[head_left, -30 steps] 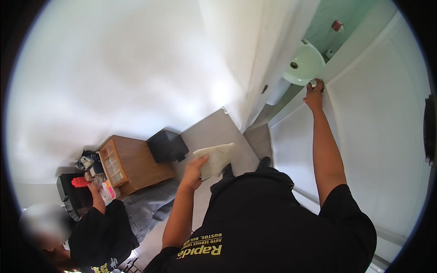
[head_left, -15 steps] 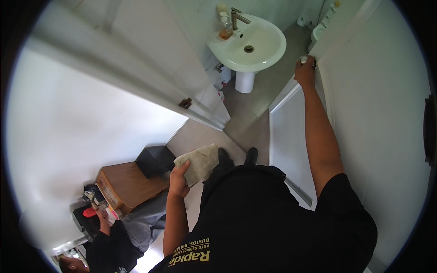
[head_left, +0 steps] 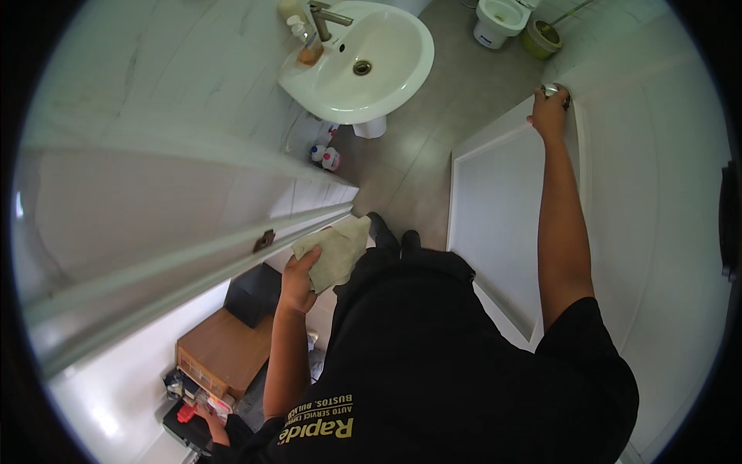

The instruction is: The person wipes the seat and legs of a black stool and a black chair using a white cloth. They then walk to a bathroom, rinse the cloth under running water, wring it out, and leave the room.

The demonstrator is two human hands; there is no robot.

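My left hand (head_left: 299, 280) grips a folded, pale beige cloth (head_left: 337, 254), thumb on top, in front of my waist. Stretched far out to the right, my right hand (head_left: 550, 113) is closed round a silver door knob (head_left: 549, 90) at the edge of a white panelled door (head_left: 495, 224). The door stands open, and my fingers partly cover the knob. Below the cloth my dark shoes (head_left: 398, 241) are at the doorway, beside the white frame with its brown strike plate (head_left: 263, 240).
Ahead is a white washbasin (head_left: 394, 85) with a tap (head_left: 328, 17) and a soap bottle (head_left: 308, 45). Bottles (head_left: 330, 158) stand beneath it. Farther back are a toilet (head_left: 498, 19) and a green bucket (head_left: 541, 39). Behind at left, another person's hand (head_left: 212, 421) is near a wooden cabinet (head_left: 224, 348).
I have moved forward into the doorway. The door has swung wider with my right hand still on its knob. The toilet and bucket show more fully. The cloth stays in my left hand.
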